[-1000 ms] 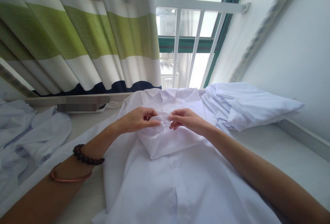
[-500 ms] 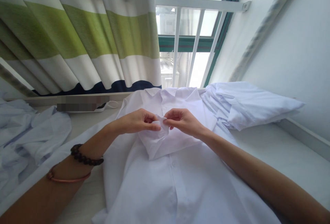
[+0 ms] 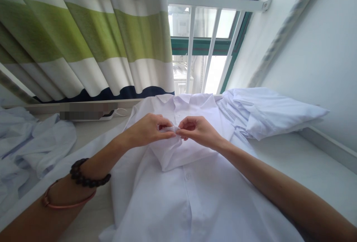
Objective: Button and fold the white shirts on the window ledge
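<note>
A white buttoned shirt (image 3: 167,201) lies spread out, its collar toward the window. Over its chest, my left hand (image 3: 152,129) pinches a small piece of white cloth, thumb below and fingers above. My right hand (image 3: 196,131) grips the same piece from the other side, its fingertips touching or nearly touching those of my left hand. The held cloth looks like part of a sleeve (image 3: 167,156) folded across the shirt front; its far end is hard to make out. Dark beads and a copper-coloured bangle circle my left wrist.
Folded white garments (image 3: 273,112) are stacked at the right by the wall. Crumpled white cloth (image 3: 47,145) lies at the left. Behind it is a flat, partly blurred object (image 3: 86,112) with a white cord. A curtain (image 3: 97,37) and a white railing (image 3: 214,2) stand at the back.
My left hand has moved slightly toward my right hand, and its thumb now meets the right fingertips. The pinched cloth is bunched smaller between them. My left forearm has shifted slightly left.
</note>
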`<action>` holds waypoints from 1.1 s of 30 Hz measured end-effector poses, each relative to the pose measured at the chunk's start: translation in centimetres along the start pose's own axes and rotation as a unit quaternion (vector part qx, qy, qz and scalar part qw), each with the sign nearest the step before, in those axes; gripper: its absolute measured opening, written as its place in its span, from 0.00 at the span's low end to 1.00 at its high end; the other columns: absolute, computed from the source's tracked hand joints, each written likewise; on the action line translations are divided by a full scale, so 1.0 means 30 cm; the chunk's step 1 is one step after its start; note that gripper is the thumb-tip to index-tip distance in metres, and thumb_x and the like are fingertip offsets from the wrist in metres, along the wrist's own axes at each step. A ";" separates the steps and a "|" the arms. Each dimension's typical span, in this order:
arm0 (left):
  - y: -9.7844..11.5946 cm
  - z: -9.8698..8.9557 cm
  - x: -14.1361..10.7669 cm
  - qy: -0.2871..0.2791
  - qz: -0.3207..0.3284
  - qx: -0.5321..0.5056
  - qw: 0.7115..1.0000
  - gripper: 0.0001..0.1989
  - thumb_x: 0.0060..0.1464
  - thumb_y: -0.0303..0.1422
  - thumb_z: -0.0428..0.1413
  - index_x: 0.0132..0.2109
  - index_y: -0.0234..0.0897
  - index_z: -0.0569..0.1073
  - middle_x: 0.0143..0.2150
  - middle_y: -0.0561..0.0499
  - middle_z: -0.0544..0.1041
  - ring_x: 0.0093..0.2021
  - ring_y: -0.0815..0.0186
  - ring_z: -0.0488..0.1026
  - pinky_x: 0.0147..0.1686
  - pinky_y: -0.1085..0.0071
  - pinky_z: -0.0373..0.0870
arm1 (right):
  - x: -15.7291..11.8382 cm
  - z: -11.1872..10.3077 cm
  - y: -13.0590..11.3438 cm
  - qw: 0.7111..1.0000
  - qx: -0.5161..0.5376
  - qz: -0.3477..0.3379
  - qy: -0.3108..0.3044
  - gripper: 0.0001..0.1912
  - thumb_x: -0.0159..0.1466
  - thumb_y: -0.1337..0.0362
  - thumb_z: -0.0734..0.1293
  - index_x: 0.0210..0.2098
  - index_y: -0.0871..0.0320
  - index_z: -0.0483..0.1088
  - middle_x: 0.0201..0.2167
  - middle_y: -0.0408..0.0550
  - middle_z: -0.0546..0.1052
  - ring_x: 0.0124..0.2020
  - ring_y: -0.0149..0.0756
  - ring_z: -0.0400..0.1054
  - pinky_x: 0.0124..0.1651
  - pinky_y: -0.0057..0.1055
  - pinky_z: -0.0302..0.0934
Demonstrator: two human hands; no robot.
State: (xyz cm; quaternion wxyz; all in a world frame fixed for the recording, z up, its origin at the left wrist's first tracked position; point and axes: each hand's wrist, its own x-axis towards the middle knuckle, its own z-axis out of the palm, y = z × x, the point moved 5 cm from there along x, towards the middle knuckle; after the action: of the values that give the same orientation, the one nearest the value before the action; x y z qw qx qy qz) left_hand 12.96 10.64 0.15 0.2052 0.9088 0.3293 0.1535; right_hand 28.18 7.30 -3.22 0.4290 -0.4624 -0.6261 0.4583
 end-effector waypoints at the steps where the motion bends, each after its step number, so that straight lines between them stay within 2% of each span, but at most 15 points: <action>1: 0.010 -0.001 -0.002 0.008 0.008 0.009 1.000 0.13 0.52 0.42 0.57 0.37 0.39 0.80 0.30 0.53 0.76 0.30 0.69 0.69 0.31 0.75 0.63 | -0.002 0.003 -0.002 1.000 0.012 0.009 -0.005 0.13 0.50 0.59 0.75 0.27 0.60 0.71 0.21 0.42 0.74 0.25 0.30 0.70 0.33 0.30 0.66; 8: 0.016 -0.002 -0.006 0.025 0.023 0.046 0.998 0.12 0.53 0.40 0.57 0.38 0.38 0.80 0.32 0.52 0.77 0.31 0.68 0.71 0.32 0.75 0.65 | 0.008 -0.007 0.007 0.997 0.071 0.036 0.002 0.15 0.47 0.57 0.77 0.27 0.61 0.73 0.21 0.42 0.75 0.27 0.31 0.71 0.35 0.31 0.68; 12: 0.016 0.005 -0.004 0.019 0.037 0.048 0.998 0.11 0.54 0.38 0.56 0.38 0.39 0.81 0.29 0.53 0.76 0.31 0.68 0.71 0.31 0.75 0.65 | 0.011 -0.008 0.014 0.998 0.065 0.022 0.010 0.14 0.49 0.57 0.76 0.27 0.61 0.73 0.24 0.43 0.75 0.30 0.31 0.71 0.36 0.30 0.67; 18: 0.024 0.011 -0.008 0.026 0.045 0.072 0.996 0.10 0.55 0.38 0.56 0.35 0.39 0.80 0.27 0.52 0.74 0.31 0.67 0.70 0.29 0.74 0.64 | 0.010 -0.011 0.021 0.997 0.081 0.016 0.003 0.17 0.48 0.55 0.76 0.28 0.61 0.74 0.24 0.43 0.76 0.29 0.32 0.72 0.39 0.34 0.68; 25: 0.033 0.021 -0.003 0.050 0.078 0.109 0.990 0.11 0.57 0.36 0.55 0.30 0.38 0.78 0.22 0.52 0.72 0.34 0.62 0.68 0.31 0.70 0.64 | 0.013 -0.023 0.011 0.998 0.049 -0.013 0.025 0.17 0.48 0.55 0.76 0.29 0.62 0.75 0.22 0.43 0.75 0.27 0.31 0.71 0.36 0.33 0.69; 29: 0.022 0.019 0.003 0.092 0.102 0.111 0.984 0.08 0.56 0.36 0.57 0.34 0.39 0.79 0.31 0.50 0.76 0.40 0.60 0.67 0.40 0.66 0.67 | 0.017 -0.029 0.016 0.998 0.055 -0.017 0.033 0.17 0.51 0.53 0.75 0.30 0.62 0.75 0.25 0.44 0.76 0.28 0.31 0.71 0.37 0.33 0.70; 33: 0.010 0.004 0.002 0.143 0.117 0.102 0.977 0.07 0.54 0.36 0.59 0.34 0.38 0.78 0.40 0.48 0.76 0.47 0.58 0.66 0.49 0.62 0.66 | 0.024 -0.033 0.028 0.995 0.099 -0.016 0.015 0.16 0.56 0.53 0.71 0.33 0.61 0.75 0.29 0.46 0.78 0.32 0.33 0.73 0.40 0.36 0.71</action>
State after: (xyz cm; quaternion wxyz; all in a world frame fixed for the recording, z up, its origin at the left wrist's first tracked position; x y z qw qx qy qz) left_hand 13.22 10.45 0.20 0.0428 0.9258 0.2604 0.2708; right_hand 29.13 8.29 -3.74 0.4892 -0.4140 -0.5787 0.5043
